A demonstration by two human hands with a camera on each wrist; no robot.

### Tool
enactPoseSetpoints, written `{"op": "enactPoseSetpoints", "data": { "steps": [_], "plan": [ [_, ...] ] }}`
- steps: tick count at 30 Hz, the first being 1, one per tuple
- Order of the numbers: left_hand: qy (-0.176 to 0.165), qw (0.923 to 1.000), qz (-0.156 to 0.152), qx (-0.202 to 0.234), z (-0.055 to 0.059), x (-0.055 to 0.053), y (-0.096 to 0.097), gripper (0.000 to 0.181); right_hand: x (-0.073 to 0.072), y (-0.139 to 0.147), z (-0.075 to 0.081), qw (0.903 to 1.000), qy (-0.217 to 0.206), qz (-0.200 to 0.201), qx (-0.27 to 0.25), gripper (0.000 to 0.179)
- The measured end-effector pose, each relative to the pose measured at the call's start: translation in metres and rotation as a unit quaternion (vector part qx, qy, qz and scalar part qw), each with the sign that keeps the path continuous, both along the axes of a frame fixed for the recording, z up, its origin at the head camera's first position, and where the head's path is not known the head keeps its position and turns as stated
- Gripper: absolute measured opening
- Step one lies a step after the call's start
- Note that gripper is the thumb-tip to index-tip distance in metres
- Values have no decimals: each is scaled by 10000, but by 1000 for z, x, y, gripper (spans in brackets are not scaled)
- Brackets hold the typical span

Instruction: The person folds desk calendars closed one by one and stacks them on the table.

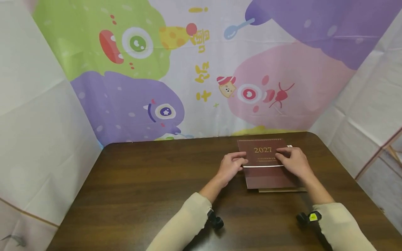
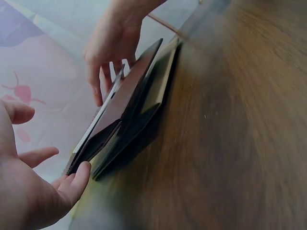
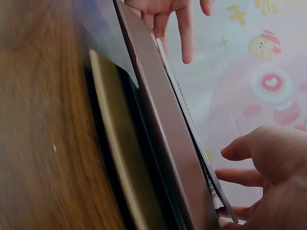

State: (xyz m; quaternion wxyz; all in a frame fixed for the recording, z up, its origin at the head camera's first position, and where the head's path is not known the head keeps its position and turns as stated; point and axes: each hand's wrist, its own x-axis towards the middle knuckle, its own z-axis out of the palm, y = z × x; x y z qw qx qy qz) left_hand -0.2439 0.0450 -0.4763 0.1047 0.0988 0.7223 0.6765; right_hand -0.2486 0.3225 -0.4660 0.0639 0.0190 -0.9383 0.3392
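A maroon desk calendar (image 1: 262, 150) with "2027" in gold print lies toward the back right of the table, spiral binding along its far edge. Its top leaves are raised off the maroon backing panel (image 1: 270, 177), their pale edge facing me. At the calendar's left edge is my left hand (image 1: 230, 167), lower fingers touching the corner from beneath, thumb and forefinger apart from the cover. My right hand (image 1: 294, 161) is at the opposite edge. Its lower fingers (image 3: 244, 211) reach under the raised leaves, while the thumb stays clear of them.
Underneath the calendar is a flat dark thing with a tan edge (image 1: 279, 190). A small white tab (image 1: 289, 146) shows behind the right hand. The brown wooden table (image 1: 157, 188) meets a cartoon-printed cloth (image 1: 213, 115) at the back and white sheets at the sides.
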Motion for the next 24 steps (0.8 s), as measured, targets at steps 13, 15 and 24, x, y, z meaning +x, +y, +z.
{"op": "enactPoseSetpoints", "data": {
  "steps": [13,15,24],
  "plan": [
    [-123,9993,-231,252,2,-1,28,51,6,24,5,9987,-278,-372,193,45],
    [-114,9993,-233,276,1,-3,32,50,6,27,4,9985,-319,-408,167,46],
    [-185,9991,-169,336,-1,-4,38,50,6,31,4,9977,-471,-439,194,49]
  ]
}}
